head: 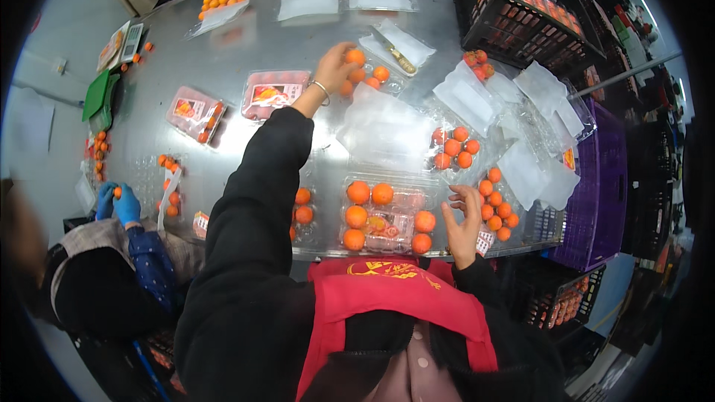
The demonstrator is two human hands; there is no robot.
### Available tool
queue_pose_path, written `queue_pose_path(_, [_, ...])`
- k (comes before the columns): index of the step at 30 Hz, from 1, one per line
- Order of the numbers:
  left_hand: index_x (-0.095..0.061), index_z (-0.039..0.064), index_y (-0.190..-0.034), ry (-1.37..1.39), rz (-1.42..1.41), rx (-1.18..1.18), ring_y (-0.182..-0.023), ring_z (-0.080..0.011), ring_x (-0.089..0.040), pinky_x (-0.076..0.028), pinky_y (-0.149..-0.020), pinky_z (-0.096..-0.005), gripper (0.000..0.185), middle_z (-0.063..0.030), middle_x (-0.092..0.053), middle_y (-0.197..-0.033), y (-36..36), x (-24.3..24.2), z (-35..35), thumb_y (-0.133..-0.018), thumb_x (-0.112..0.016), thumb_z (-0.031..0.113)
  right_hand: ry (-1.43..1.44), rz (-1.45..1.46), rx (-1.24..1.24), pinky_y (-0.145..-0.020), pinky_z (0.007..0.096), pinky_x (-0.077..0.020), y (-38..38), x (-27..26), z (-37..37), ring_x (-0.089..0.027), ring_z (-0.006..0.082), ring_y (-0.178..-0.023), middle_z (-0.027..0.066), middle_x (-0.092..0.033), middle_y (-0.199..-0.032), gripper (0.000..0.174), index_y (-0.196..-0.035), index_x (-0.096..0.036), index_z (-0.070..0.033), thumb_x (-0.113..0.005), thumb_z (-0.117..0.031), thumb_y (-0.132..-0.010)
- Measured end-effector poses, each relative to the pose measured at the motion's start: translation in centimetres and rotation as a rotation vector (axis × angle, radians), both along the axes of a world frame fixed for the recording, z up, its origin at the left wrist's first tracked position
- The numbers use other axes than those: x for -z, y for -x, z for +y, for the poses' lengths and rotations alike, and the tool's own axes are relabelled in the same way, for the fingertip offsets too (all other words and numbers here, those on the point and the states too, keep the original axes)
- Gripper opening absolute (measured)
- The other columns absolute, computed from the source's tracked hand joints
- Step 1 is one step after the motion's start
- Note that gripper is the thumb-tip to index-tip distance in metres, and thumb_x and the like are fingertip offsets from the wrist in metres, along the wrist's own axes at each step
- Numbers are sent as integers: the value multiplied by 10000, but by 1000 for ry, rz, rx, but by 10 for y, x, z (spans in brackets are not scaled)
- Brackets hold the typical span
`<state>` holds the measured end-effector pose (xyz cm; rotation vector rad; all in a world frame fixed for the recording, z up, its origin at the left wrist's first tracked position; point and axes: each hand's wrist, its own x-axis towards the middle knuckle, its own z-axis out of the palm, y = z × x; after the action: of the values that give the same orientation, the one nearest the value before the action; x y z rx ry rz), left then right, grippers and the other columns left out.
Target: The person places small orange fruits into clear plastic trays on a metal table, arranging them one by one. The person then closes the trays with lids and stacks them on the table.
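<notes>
My left hand reaches across the metal table, its fingers on an orange fruit at the edge of a small group of such fruits. My right hand is near the table's front edge, its fingers apart and nothing visible in it. Between my arms lies a clear plastic clamshell tray with a printed label and orange fruits in its left and right parts. Beside my right hand sit several loose orange fruits. More fruits lie in a clear tray above it.
A knife lies on a white liner at the back. Closed labelled packs stand left of centre. Black crates and a purple crate border the right side. A co-worker's blue-gloved hands hold a fruit at far left.
</notes>
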<state>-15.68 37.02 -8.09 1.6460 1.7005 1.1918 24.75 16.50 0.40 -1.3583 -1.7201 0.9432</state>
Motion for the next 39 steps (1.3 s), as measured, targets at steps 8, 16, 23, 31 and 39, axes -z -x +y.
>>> queue_pose_path(8, [-712, 131, -1220, 49, 693, 107, -1140, -339, -590, -509, -972, -419, 359, -113, -689, -1177, -18, 28, 52, -861, -728, 135, 60, -14, 54, -835, 289, -497, -16, 6, 4, -581, 171, -1008, 84, -531, -1218, 332, -1216, -613, -10, -668, 40, -893])
queue_pose_path(16, [-657, 120, -1330, -105, 671, 120, -1127, -399, -591, -473, -1005, -496, 454, -183, -665, -1241, 12, 22, 55, -884, -700, 200, -4, -25, 57, -869, 299, -513, -20, 12, 5, -608, 171, -1009, 88, -546, -1189, 363, -1249, -611, -5, -681, 36, -895])
queue_pose_path(23, [-505, 32, -1442, -174, -401, -81, -798, -145, -682, -555, -750, -304, 480, -121, -749, -976, -14, -83, -100, -993, -636, 141, -99, -28, -78, -857, 343, -509, 3, -13, 3, -637, 238, -935, 112, -635, -1047, 251, -1117, -673, -10, -716, -8, -870])
queue_pose_path(31, [-619, 30, -1321, 76, -541, -235, -561, -27, -436, -349, -523, -208, 292, 29, -565, -654, -91, -93, -287, -1071, -543, 161, -381, -153, -415, -807, 409, -480, 49, -30, 7, -621, 310, -912, 84, -652, -947, 195, -1007, -679, -51, -757, -97, -835])
queue_pose_path(39, [-663, 22, -1262, 153, -642, -381, -708, -86, -555, -466, -629, -249, 322, -31, -671, -828, -132, -39, -352, -1088, -550, 268, -537, -370, -564, -849, 427, -460, 94, -18, 17, -588, 313, -983, 89, -627, -961, 208, -996, -688, -75, -726, -218, -849])
